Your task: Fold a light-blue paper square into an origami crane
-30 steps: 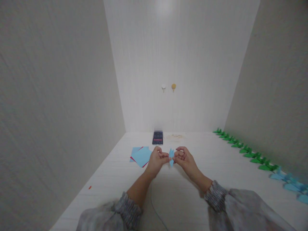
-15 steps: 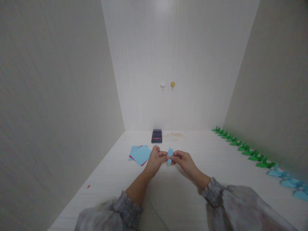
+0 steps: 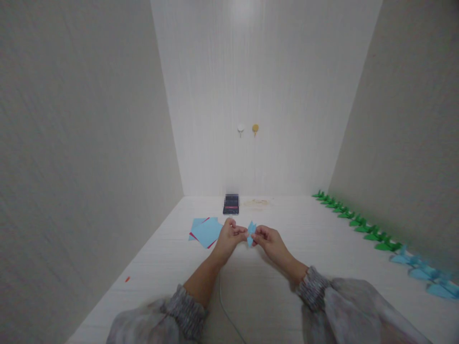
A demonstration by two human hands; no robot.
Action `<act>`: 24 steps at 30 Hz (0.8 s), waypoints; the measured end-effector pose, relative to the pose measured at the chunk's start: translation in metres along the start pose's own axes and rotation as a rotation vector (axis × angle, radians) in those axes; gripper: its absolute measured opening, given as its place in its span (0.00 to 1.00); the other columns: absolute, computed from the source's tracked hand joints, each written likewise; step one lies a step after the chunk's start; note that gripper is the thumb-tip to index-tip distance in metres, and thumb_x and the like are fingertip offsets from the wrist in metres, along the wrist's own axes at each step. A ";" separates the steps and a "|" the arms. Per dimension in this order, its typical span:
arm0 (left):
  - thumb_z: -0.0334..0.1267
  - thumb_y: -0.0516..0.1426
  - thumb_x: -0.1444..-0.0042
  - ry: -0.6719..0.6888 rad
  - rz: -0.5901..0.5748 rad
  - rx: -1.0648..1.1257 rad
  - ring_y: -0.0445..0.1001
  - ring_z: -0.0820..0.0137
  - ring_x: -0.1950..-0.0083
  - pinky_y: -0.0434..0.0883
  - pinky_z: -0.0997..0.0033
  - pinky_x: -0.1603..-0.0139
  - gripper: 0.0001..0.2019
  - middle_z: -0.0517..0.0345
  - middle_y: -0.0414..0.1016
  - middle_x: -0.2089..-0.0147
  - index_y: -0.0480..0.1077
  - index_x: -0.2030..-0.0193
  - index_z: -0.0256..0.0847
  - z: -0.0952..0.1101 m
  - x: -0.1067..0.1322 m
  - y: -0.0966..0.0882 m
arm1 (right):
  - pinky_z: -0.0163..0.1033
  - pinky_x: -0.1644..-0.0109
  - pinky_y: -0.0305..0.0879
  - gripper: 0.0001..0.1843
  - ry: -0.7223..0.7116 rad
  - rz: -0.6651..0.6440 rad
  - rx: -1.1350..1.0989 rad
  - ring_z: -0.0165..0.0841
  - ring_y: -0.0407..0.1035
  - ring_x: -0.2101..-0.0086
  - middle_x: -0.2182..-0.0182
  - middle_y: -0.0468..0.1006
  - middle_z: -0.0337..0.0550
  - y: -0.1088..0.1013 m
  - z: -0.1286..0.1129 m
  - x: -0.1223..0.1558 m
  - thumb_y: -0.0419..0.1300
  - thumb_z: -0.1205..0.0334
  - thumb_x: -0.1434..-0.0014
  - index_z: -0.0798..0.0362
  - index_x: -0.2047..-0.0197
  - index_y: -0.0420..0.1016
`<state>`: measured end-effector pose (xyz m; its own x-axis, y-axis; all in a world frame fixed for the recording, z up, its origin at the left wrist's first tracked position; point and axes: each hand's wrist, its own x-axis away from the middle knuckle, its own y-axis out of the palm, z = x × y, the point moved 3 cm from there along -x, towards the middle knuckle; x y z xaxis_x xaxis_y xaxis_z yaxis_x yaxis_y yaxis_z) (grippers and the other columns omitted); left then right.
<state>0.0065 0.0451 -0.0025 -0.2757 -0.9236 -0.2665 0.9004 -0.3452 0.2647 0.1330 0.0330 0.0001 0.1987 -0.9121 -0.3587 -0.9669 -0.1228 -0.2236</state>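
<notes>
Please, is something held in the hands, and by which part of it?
Yes: a folded blue paper, pinched at its left side by the left hand and at its right side by the right hand. The exact folds are too small to tell.

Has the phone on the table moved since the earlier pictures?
No: judged against the white hook, the phone keeps the same place, below it.

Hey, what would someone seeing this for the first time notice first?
Probably the long row of folded paper pieces, green farther off and light blue nearer, along the right wall. Next, perhaps, the small folded blue paper held between the left hand and right hand near the middle. Left of them lie blue sheets with red showing along some edges.
</notes>
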 end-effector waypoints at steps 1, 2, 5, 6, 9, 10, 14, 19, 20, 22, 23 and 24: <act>0.34 0.60 0.65 0.003 0.011 -0.013 0.68 0.76 0.75 0.63 0.76 0.72 0.23 0.66 0.68 0.75 0.46 0.72 0.42 0.000 0.000 0.000 | 0.32 0.75 0.57 0.08 0.001 0.007 -0.002 0.28 0.63 0.80 0.84 0.70 0.37 0.000 0.000 0.000 0.55 0.59 0.54 0.55 0.79 0.65; 0.34 0.61 0.66 0.005 0.019 -0.028 0.68 0.77 0.75 0.63 0.76 0.72 0.23 0.66 0.68 0.75 0.46 0.72 0.42 0.000 -0.001 0.000 | 0.32 0.75 0.57 0.08 0.004 0.015 0.001 0.28 0.63 0.80 0.84 0.69 0.37 -0.001 0.000 0.000 0.55 0.59 0.54 0.55 0.79 0.65; 0.33 0.62 0.69 0.006 0.047 -0.075 0.68 0.77 0.76 0.62 0.77 0.73 0.24 0.67 0.67 0.76 0.48 0.71 0.41 -0.003 -0.002 0.000 | 0.32 0.76 0.57 0.09 0.032 0.029 0.011 0.27 0.63 0.81 0.85 0.69 0.36 -0.001 0.001 0.001 0.56 0.58 0.55 0.55 0.79 0.65; 0.33 0.62 0.69 0.006 0.053 -0.083 0.67 0.78 0.77 0.62 0.78 0.74 0.25 0.67 0.66 0.76 0.48 0.71 0.41 -0.004 -0.002 -0.001 | 0.32 0.77 0.57 0.09 0.045 0.029 0.010 0.27 0.62 0.82 0.85 0.68 0.36 -0.001 0.002 0.001 0.57 0.58 0.55 0.55 0.80 0.65; 0.34 0.62 0.68 0.005 0.061 -0.073 0.67 0.78 0.77 0.62 0.78 0.74 0.24 0.67 0.67 0.77 0.48 0.70 0.41 -0.007 -0.003 -0.001 | 0.32 0.77 0.58 0.09 0.068 0.026 -0.049 0.26 0.62 0.82 0.85 0.67 0.35 0.000 0.006 0.001 0.57 0.58 0.56 0.55 0.79 0.64; 0.34 0.62 0.68 0.003 0.065 -0.065 0.67 0.78 0.78 0.62 0.78 0.74 0.24 0.67 0.66 0.77 0.48 0.70 0.42 -0.008 -0.004 -0.002 | 0.32 0.76 0.59 0.09 0.063 0.021 -0.095 0.26 0.62 0.81 0.84 0.67 0.35 0.000 0.007 0.001 0.58 0.58 0.56 0.55 0.77 0.64; 0.35 0.62 0.67 0.003 0.055 -0.046 0.67 0.77 0.77 0.62 0.77 0.74 0.22 0.67 0.66 0.77 0.50 0.71 0.41 -0.007 -0.003 0.000 | 0.33 0.71 0.62 0.13 -0.021 0.018 -0.287 0.26 0.64 0.76 0.76 0.67 0.36 -0.001 0.006 0.001 0.58 0.59 0.56 0.52 0.66 0.62; 0.36 0.60 0.64 0.033 -0.027 -0.096 0.65 0.78 0.75 0.63 0.77 0.73 0.16 0.64 0.64 0.75 0.56 0.71 0.39 -0.005 -0.001 0.004 | 0.33 0.68 0.61 0.13 -0.071 -0.007 -0.306 0.26 0.63 0.73 0.73 0.66 0.37 -0.005 0.001 0.002 0.57 0.59 0.55 0.51 0.63 0.63; 0.36 0.59 0.63 0.039 -0.040 -0.107 0.64 0.78 0.75 0.62 0.77 0.73 0.15 0.64 0.64 0.75 0.57 0.70 0.39 -0.005 -0.001 0.004 | 0.33 0.69 0.61 0.12 -0.069 -0.029 -0.302 0.26 0.63 0.74 0.74 0.66 0.36 -0.005 0.000 0.002 0.57 0.59 0.54 0.52 0.65 0.63; 0.37 0.59 0.62 0.041 -0.059 -0.126 0.64 0.78 0.75 0.62 0.77 0.74 0.14 0.64 0.63 0.76 0.58 0.70 0.38 -0.005 0.000 0.004 | 0.33 0.69 0.60 0.11 -0.058 -0.062 -0.296 0.26 0.62 0.75 0.77 0.66 0.35 -0.006 0.001 0.002 0.58 0.59 0.55 0.52 0.67 0.64; 0.37 0.59 0.62 0.039 -0.065 -0.134 0.63 0.78 0.75 0.62 0.78 0.74 0.13 0.64 0.63 0.76 0.58 0.70 0.38 -0.006 0.000 0.004 | 0.33 0.70 0.60 0.11 -0.050 -0.072 -0.297 0.26 0.62 0.76 0.78 0.66 0.35 -0.007 0.001 0.002 0.58 0.59 0.55 0.53 0.68 0.64; 0.37 0.59 0.62 0.036 -0.072 -0.141 0.63 0.78 0.74 0.61 0.78 0.74 0.13 0.63 0.63 0.75 0.59 0.71 0.38 -0.006 0.001 0.004 | 0.33 0.71 0.59 0.11 -0.040 -0.085 -0.298 0.26 0.62 0.76 0.79 0.66 0.34 -0.008 0.002 0.002 0.59 0.59 0.56 0.53 0.68 0.64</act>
<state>0.0121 0.0441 -0.0075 -0.3312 -0.8898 -0.3139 0.9177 -0.3811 0.1120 0.1413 0.0330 -0.0008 0.2811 -0.8782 -0.3870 -0.9497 -0.3125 0.0194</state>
